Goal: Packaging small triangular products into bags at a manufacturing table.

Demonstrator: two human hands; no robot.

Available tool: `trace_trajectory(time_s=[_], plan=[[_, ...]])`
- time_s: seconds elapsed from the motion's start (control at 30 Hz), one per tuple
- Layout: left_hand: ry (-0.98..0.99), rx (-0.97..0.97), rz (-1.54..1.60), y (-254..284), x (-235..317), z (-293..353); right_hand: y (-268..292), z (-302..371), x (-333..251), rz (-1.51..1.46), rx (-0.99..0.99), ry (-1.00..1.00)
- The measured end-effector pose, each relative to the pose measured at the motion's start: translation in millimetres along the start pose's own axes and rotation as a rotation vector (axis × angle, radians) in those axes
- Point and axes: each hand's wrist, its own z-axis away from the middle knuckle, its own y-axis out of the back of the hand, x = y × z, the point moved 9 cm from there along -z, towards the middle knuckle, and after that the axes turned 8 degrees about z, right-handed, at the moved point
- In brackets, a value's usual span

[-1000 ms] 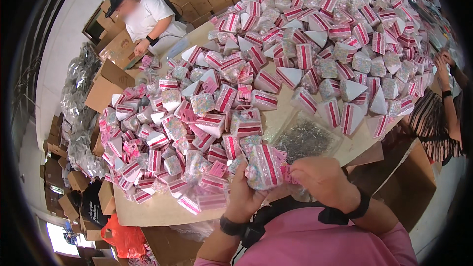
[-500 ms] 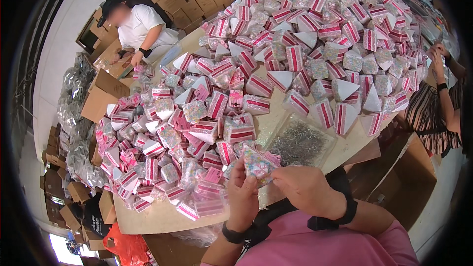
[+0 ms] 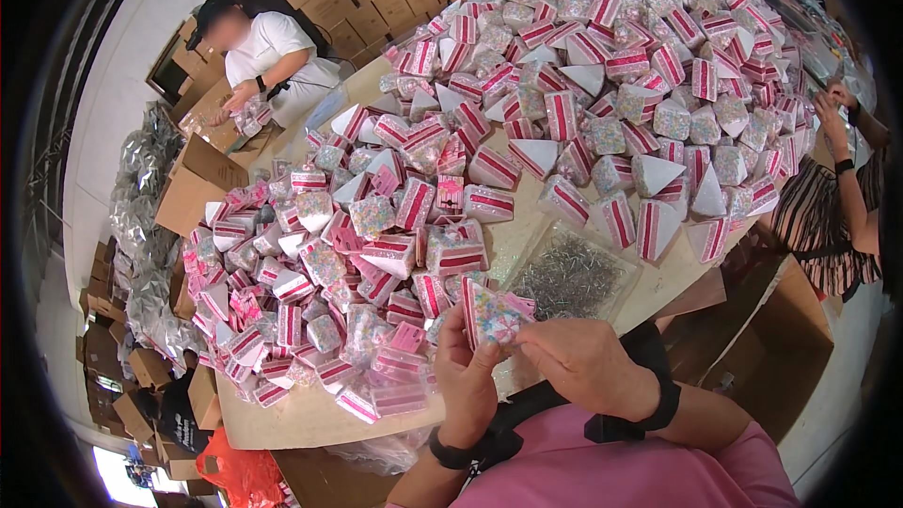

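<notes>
A toy cake slice (image 3: 491,310) with a speckled pastel top and a pink-and-white side is in front of me at the table's near edge. My left hand (image 3: 466,381) grips it from the left, thumb on its lower edge. At its right edge my right hand (image 3: 588,369) is closed in a pinch beside a bit of pink. What sits between those fingertips is too small to make out. Just beyond my right hand lies a clear plastic bag or tray of thin metal pins (image 3: 569,280).
A large heap of similar slices (image 3: 602,85) covers the far table (image 3: 296,419); more slices mixed with pink cards (image 3: 320,292) lie at left. An open carton (image 3: 771,339) stands at right. One co-worker (image 3: 273,56) sits far left; another person's arm (image 3: 851,169) shows at right.
The slice in my hands has turned slightly, showing more of its speckled top. The co-worker at far left has lifted a wrapped item off the table area toward their body.
</notes>
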Motion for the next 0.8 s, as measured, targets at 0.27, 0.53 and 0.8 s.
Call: trace_trajectory(time_s=[0.27,0.53,0.8], plan=[[0.003,0.018,-0.096,-6.5,2.9,2.1,-0.2,2.1,7.1,-0.005,-0.032,-0.065],[-0.126,0.026,-0.243,-4.8,11.2,2.6,-2.5,0.7,4.5,0.119,-0.018,-0.013],[-0.295,0.039,-0.534,4.0,19.9,5.4,-4.8,1.5,9.7,0.076,-0.042,-0.068]])
